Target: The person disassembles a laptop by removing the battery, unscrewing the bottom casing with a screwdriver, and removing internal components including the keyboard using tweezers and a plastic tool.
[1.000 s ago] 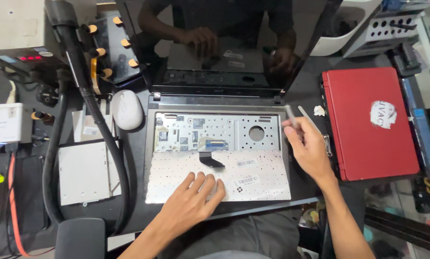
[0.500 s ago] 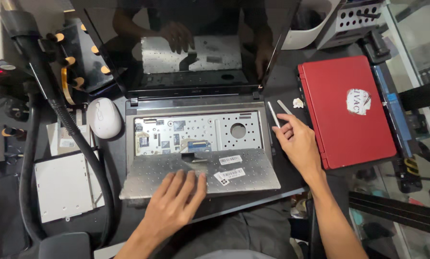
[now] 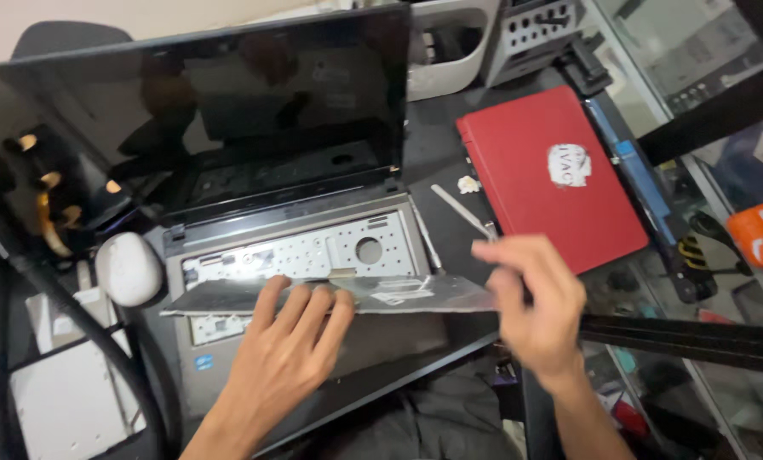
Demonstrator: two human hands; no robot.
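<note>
My left hand lies spread on the detached keyboard, steadying it over the laptop's front edge; my right hand seemingly pinches tweezers, blurred.

Left hand reaches forward, palm down, fingers spread and slightly bent. Right hand hovers raised off to the side, blurred, fingers curled in a pinch, forearm angling up from below.
</note>
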